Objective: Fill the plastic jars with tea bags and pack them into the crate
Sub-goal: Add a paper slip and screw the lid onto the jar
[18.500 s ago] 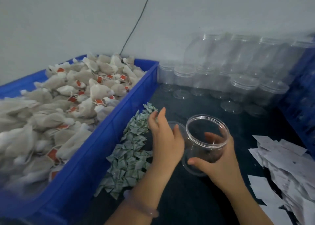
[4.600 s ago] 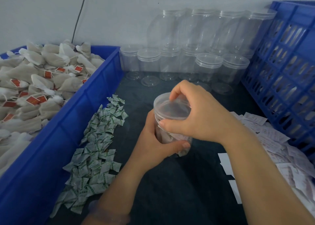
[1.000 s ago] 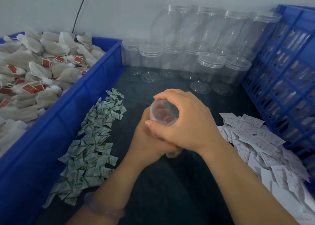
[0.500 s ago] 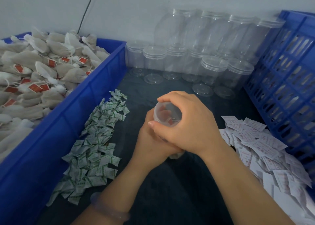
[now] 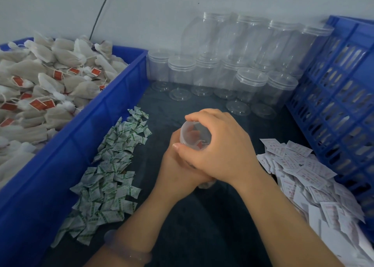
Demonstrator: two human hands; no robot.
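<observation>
Both hands hold one clear plastic jar above the dark table, tilted away from me. My left hand wraps the jar's body from below. My right hand lies over the lidded top, fingers curled round the rim. Tea bags with red tags show through the jar's wall. A blue bin at the left is heaped with tea bags. Several empty lidded jars stand stacked against the back wall. A blue slatted crate stands at the right.
A pile of small green-and-white sachets lies beside the bin. White paper slips are heaped at the right, against the crate. A dark cable runs down the wall. The dark tabletop shows between the piles.
Compared with 4.6 s ago, the jar is tilted and my right hand covers more of its lid. Over the last second the hands have barely moved; the view has shifted slightly.
</observation>
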